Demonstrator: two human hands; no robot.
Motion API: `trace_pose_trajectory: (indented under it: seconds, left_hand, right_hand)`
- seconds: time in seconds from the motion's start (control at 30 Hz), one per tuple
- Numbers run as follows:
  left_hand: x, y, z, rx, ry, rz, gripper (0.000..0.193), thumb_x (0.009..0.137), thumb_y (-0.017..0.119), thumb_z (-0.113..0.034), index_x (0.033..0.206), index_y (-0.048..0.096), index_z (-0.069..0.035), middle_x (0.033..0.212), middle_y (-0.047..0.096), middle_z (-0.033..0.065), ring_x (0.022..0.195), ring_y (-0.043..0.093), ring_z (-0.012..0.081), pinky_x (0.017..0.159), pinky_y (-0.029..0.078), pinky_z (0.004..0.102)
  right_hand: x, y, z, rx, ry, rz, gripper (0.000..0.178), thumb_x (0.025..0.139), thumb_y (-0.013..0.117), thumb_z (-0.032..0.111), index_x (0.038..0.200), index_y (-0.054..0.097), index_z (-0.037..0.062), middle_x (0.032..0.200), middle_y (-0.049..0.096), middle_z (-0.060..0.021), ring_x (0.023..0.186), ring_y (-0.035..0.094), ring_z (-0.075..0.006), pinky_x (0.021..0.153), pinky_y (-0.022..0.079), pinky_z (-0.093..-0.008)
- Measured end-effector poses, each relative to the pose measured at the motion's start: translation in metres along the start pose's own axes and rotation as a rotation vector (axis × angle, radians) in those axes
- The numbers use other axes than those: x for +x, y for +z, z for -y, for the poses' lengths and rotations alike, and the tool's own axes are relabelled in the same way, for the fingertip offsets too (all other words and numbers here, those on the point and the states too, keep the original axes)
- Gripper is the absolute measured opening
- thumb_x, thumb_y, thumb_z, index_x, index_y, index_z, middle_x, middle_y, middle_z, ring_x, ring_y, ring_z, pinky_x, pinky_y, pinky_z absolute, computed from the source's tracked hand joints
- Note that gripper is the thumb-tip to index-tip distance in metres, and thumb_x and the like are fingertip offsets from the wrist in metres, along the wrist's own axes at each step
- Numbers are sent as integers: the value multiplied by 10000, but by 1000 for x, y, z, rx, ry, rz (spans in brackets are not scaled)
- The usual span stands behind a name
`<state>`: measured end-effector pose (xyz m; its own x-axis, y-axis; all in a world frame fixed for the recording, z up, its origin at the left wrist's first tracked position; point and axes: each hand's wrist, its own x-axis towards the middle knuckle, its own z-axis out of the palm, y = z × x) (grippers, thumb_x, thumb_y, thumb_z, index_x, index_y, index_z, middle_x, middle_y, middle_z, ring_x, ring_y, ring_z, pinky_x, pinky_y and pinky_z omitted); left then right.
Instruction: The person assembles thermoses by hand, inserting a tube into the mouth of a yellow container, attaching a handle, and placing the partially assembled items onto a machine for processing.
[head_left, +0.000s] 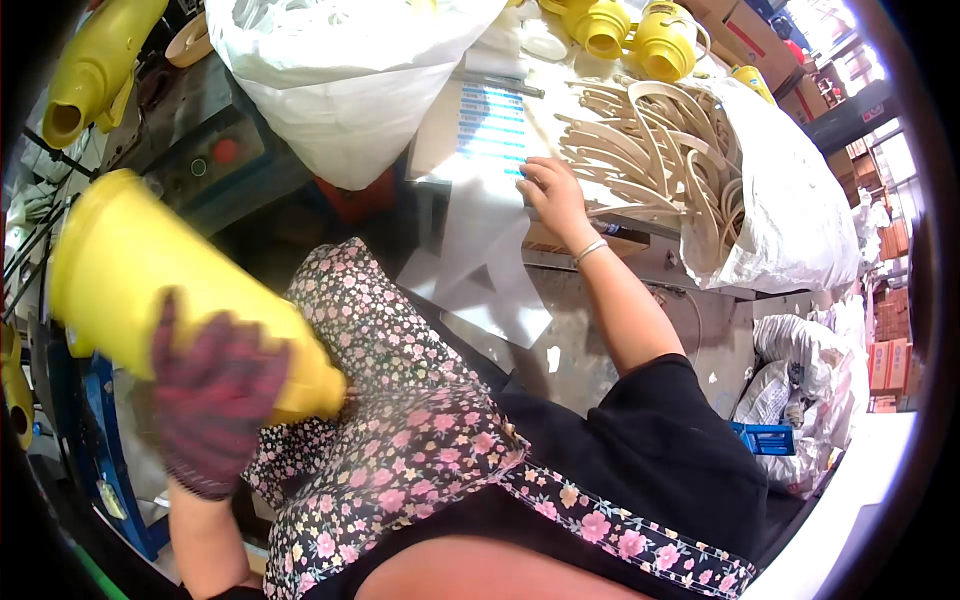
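Observation:
My left hand (215, 390), in a dark red and black glove, grips a large yellow plastic container (190, 280) at my left side. It is held tilted, its wide end up and to the left, its narrower end by my flowered apron (400, 420). Motion blurs the hand and container slightly. Bare, with a bracelet at the wrist, my right hand (553, 200) rests at the right edge of a sheet of blue-and-white labels (492, 125) on the table. Its fingers are bent and a little apart; nothing shows in them.
Pale curved plastic strips (650, 145) spill beside a white sack (790, 200) at right. Another white sack (340, 90) stands behind the workspace. More yellow containers (665, 45) sit at the far edge. At left is a machine panel with a red button (225, 151).

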<state>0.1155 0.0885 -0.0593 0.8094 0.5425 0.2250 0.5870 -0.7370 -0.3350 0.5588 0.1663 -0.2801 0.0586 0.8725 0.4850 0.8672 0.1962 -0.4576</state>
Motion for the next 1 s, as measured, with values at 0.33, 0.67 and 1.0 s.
trace_pose_trajectory:
  seconds: [0.33, 0.67, 1.0]
  left_hand:
    - [32, 36, -51, -319, 252, -74, 214, 678, 597, -195, 883, 648, -160, 785, 544, 3, 823, 533, 193, 993, 430, 448]
    - [28, 35, -53, -286, 258, -65, 228, 657, 593, -202, 872, 646, -150, 780, 540, -2, 830, 532, 189, 989, 430, 442]
    - [29, 35, -50, -282, 266, -34, 219, 660, 585, -197, 865, 645, -150, 781, 552, -5, 821, 544, 187, 993, 429, 439]
  right_hand:
    - [18, -4, 18, -8, 69, 53, 226, 774, 678, 208, 950, 704, 70, 1055, 665, -96, 1012, 594, -299, 894, 467, -385]
    - [22, -4, 17, -49, 58, 52, 190, 781, 666, 238, 887, 736, 97, 1013, 670, -78, 982, 589, -279, 896, 464, -373]
    - [22, -4, 9, 13, 43, 58, 223, 774, 681, 257, 921, 715, 93, 998, 668, -89, 978, 602, -294, 886, 472, -384]
